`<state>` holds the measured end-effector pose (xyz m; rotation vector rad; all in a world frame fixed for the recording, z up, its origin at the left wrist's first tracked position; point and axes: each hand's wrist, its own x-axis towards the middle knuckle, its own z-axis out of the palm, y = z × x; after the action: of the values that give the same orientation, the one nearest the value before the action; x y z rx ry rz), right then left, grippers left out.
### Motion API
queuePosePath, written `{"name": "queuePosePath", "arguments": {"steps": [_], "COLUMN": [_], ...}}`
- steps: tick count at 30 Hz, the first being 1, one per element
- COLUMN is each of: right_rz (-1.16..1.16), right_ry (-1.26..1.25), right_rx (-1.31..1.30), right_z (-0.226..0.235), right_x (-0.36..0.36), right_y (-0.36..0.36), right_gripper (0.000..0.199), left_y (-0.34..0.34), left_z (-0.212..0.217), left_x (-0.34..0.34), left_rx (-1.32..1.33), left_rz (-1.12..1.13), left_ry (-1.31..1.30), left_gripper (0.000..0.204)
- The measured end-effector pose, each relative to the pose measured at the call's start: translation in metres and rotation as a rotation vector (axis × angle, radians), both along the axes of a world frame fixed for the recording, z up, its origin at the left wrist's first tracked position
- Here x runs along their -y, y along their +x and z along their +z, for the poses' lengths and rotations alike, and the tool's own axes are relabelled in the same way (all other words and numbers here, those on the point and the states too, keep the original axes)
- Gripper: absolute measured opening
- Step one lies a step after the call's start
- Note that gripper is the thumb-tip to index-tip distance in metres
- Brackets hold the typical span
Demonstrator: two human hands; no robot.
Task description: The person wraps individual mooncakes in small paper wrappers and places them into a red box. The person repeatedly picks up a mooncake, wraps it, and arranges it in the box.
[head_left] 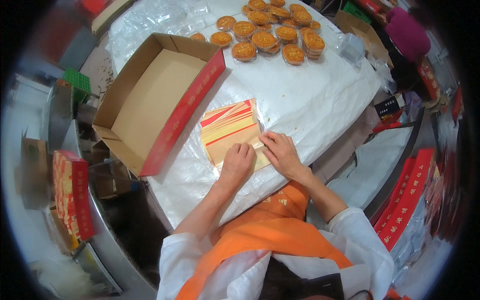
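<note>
Both hands (260, 157) covering wrapper stack (230, 130), edge hidden

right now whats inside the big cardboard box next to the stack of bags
The cardboard box looks empty: only its bare brown floor and inner walls show. The near red side hides a thin strip of floor along it. Both hands rest on the stack of bags beside it.
</note>
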<state>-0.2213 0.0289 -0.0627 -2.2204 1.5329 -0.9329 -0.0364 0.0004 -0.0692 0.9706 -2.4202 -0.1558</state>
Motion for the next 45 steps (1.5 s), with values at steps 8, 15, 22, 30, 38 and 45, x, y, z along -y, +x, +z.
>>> {"name": "queuePosePath", "arguments": {"steps": [8, 15, 22, 30, 38, 45], "right_rz": [0.15, -0.085, 0.047, -0.17, -0.179, -0.258], "right_ry": [0.226, -0.381, -0.169, 0.006, 0.596, 0.889], "right_rx": [0.125, -0.292, -0.54, 0.063, 1.247, 1.381], "right_z": [0.016, 0.034, 0.049, 0.041, 0.064, 0.039], "right_x": [0.034, 0.218, 0.292, 0.266, 0.07, -0.003], "right_y": [-0.036, -0.1, -0.117, -0.111, -0.077, -0.045], "right_gripper": [0.029, 0.034, 0.02, 0.007, 0.014, 0.014], "left_y": [-0.007, 0.005, 0.008, -0.005, -0.006, -0.005], "left_z": [0.003, -0.001, 0.0, -0.006, -0.008, -0.005], "left_x": [0.002, 0.002, 0.008, 0.004, 0.002, 0.002], "left_rx": [0.006, -0.387, -0.477, -0.171, -0.364, -0.46], "left_rz": [0.032, 0.1, 0.089, 0.138, 0.169, 0.136], "left_ry": [0.109, 0.308, 0.324, 0.184, 0.194, 0.2], "left_gripper": [0.017, 0.018, 0.013, 0.011, 0.016, 0.016]}}
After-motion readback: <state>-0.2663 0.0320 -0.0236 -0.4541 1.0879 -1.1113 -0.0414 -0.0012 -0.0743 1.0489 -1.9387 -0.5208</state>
